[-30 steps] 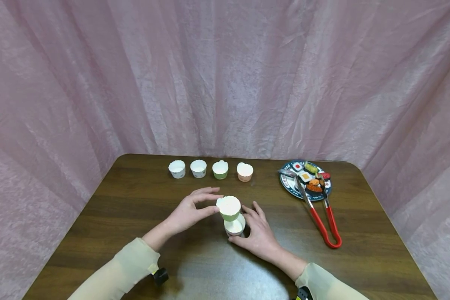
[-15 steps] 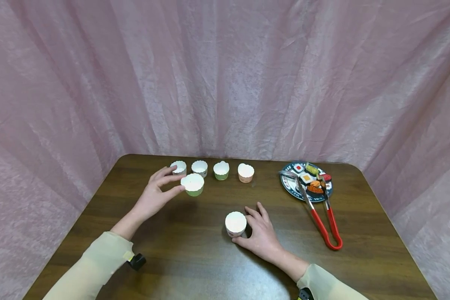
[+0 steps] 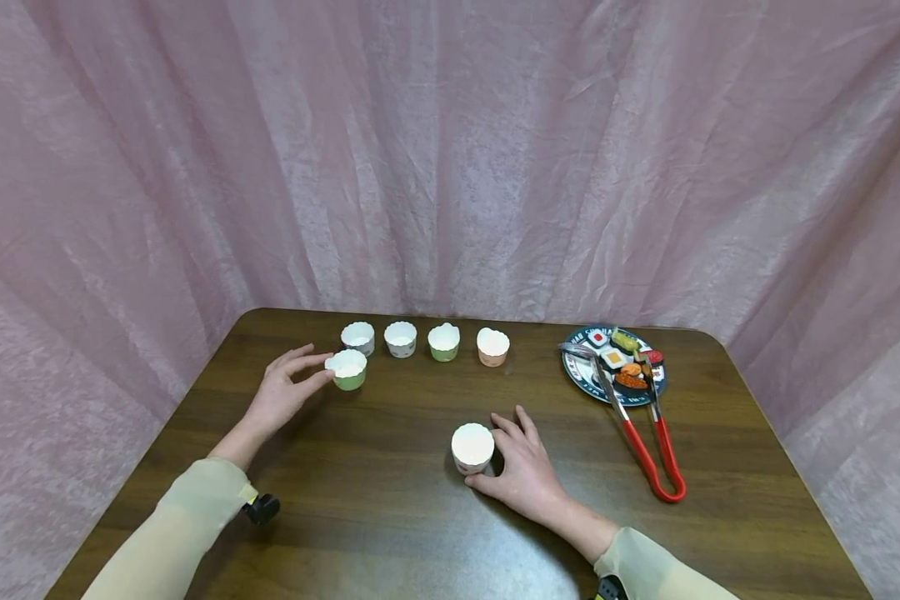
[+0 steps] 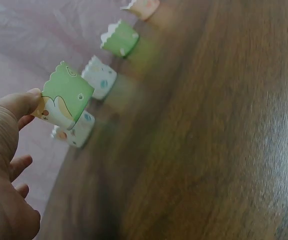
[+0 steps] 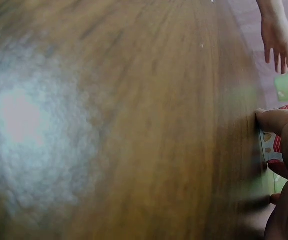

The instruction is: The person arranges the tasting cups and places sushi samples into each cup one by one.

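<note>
Thumb and fingers of my left hand [image 3: 279,396] pinch a green paper baking cup [image 4: 66,95] by its scalloped rim. This cup is upright in the head view, just in front of the leftmost white paper cup [image 3: 357,340] of the back row. A yellow and white animal print shows on its side in the left wrist view. Near the middle of the table, my right hand [image 3: 523,473] holds a white paper baking cup [image 3: 472,450] between thumb and fingers at its right side. Red and brown prints mark that cup in the right wrist view, partly hidden by the thumb.
Along the back edge, the row continues with another white cup [image 3: 401,340], a green cup [image 3: 444,342] and a peach cup [image 3: 492,347]. At the right lies a round sushi-patterned plate [image 3: 581,379], with red-handled tongs [image 3: 663,467] across it. A pink curtain [image 3: 450,167] hangs behind.
My left hand has carried the green cup leftward and back, away from above the white cup, to the row's left end. The right hand has stayed at the white cup.
</note>
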`<state>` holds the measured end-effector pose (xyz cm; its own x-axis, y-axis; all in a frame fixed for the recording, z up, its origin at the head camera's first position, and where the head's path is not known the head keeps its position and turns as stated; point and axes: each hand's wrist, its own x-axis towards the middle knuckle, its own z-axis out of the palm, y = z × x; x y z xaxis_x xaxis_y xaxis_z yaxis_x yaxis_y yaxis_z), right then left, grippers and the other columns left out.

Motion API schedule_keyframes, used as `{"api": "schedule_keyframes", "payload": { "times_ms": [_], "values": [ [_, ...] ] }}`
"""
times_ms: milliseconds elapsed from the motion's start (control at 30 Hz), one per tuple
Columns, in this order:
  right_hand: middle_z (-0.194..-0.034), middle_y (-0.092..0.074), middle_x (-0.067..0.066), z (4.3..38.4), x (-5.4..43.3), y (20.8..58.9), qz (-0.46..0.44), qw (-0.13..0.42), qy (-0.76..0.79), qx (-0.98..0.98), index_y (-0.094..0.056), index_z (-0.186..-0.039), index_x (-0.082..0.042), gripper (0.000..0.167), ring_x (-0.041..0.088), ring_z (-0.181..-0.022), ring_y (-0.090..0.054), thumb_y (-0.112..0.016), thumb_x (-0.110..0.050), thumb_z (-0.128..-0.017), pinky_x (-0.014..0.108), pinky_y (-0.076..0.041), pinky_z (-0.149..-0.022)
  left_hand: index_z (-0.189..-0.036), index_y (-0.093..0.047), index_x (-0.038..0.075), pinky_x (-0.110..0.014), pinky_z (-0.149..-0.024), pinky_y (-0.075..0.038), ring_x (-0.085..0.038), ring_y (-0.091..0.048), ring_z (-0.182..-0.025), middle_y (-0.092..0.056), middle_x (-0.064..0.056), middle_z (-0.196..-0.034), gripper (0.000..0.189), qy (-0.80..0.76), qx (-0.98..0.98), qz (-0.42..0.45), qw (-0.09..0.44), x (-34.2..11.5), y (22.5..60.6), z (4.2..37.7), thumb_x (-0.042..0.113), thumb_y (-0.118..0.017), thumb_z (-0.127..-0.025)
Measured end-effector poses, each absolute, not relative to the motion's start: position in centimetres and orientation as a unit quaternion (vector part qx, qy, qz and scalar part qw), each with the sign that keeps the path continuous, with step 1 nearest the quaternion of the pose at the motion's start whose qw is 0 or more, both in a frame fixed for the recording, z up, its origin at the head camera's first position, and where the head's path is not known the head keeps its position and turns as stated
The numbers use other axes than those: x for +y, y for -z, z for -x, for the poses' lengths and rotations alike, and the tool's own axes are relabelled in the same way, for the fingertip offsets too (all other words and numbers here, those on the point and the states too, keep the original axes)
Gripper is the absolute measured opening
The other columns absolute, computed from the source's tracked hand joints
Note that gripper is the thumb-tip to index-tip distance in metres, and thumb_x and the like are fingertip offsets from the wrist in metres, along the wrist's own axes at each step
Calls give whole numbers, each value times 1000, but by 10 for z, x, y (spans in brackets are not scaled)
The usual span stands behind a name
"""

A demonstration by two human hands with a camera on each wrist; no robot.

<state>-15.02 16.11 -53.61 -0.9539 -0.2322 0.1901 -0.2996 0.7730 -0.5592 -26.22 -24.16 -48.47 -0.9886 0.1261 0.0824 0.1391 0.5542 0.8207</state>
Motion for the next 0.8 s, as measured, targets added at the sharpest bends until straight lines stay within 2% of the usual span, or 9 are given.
{"api": "schedule_keyframes", "payload": {
  "times_ms": [167,333,500,800],
  "values": [
    [-152,-50,15,150,161,536,-139,54,-306,-940,-71,-114,-15,56,44,-151,-18,-90,-47,-72,67,-26,-114,-138,-66,11,-76,-112,-9,-48,-7,-152,-31,-20,-163,55,460,-885,71,2,-246,497,268,46,-71,-96],
    [-151,-50,15,150,161,535,-140,54,-308,-940,-71,-114,-15,56,45,-151,-19,-90,-47,-72,68,-26,-113,-134,-68,7,-69,-116,-16,-50,-20,-149,-38,-26,-157,50,459,-884,82,24,-249,508,274,38,-75,-95],
    [-152,-50,16,150,161,534,-140,53,-309,-939,-71,-114,-14,56,45,-151,-19,-90,-46,-72,68,-26,-113,-135,-68,8,-66,-115,-22,-47,-27,-147,-39,-26,-157,50,456,-886,82,25,-251,511,276,38,-75,-95],
    [-152,-50,15,149,160,534,-139,52,-305,-941,-71,-114,-14,55,45,-151,-19,-89,-46,-73,68,-26,-113,-140,-64,9,-68,-114,-22,-47,-24,-149,-35,-26,-159,56,456,-887,74,1,-254,514,273,42,-73,-95]
  ]
}}
